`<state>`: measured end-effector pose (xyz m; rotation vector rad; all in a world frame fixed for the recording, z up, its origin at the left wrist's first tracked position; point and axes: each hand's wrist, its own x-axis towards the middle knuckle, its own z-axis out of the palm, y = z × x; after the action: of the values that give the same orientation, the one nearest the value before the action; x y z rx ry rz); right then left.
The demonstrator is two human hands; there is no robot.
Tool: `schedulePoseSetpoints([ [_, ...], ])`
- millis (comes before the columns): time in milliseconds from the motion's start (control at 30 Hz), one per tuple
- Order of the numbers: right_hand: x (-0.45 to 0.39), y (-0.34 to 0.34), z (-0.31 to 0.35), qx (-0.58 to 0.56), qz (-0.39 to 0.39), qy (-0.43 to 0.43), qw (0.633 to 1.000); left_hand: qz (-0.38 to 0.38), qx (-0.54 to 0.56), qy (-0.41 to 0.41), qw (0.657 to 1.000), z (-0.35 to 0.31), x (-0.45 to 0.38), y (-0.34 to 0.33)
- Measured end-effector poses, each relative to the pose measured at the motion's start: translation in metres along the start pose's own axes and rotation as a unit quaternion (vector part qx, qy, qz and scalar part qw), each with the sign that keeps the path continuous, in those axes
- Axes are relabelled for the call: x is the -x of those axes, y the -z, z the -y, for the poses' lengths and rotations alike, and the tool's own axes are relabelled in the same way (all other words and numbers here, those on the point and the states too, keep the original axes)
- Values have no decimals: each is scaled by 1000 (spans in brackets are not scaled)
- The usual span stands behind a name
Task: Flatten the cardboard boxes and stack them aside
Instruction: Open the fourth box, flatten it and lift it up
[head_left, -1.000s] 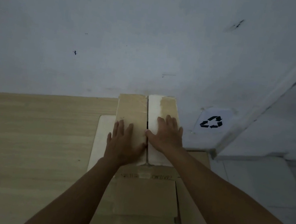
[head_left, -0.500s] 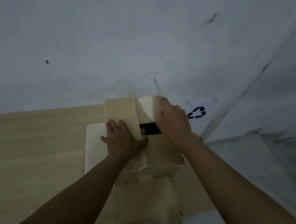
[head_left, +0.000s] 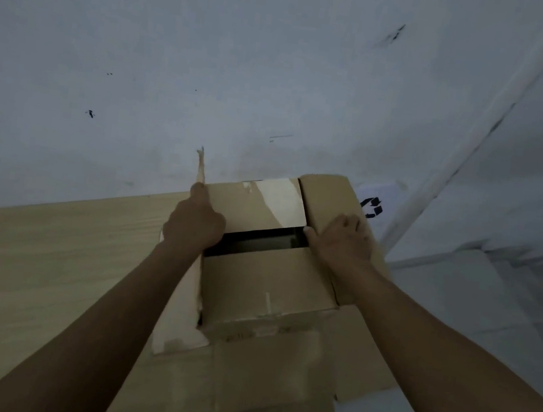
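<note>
We had the cardboard box (head_left: 263,284) lying with its long axis running away from us toward the wall (head_left: 281,68), top flaps partly open. Our left hand (head_left: 195,223) gripped the left flap edge, and our right hand (head_left: 344,243) curled over the right flap (head_left: 328,199).

You face a pale, scuffed wall (head_left: 247,64) in dim light. Below it runs the light wood-grain bench (head_left: 30,271). At your right, a white pipe (head_left: 472,135) slants past a recycling symbol (head_left: 371,207).

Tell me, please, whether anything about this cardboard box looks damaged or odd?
Yes: a torn strip sticks up at the cardboard box's far left corner, by the left hand, and its left flap has a ragged edge.
</note>
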<state>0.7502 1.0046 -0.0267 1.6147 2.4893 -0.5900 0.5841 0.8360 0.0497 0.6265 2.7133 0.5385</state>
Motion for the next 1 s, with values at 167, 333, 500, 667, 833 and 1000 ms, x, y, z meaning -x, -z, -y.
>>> schedulePoseSetpoints([
  [167, 2, -28, 4, -107, 46, 22, 993, -127, -107, -82, 983, 43, 4, 17],
  [333, -5, -34, 3, -120, 30, 19, 992, -78, -218, -8, 973, 88, -17, 9],
  [500, -10, -44, -1, -146, 5, 22, 989, 115, 24, 170, 978, 97, -23, -36],
  [667, -13, -47, -4, -147, -6, 24, 989, 122, 277, 199, 932, 75, -16, -72],
  [833, -3, -45, 3, -66, -151, 130, 978, -90, 0, -40, 995, 80, -29, -67],
  [1000, 8, -41, 34, -22, -182, 360, 915, -63, -179, -242, 952, 60, -59, -59],
])
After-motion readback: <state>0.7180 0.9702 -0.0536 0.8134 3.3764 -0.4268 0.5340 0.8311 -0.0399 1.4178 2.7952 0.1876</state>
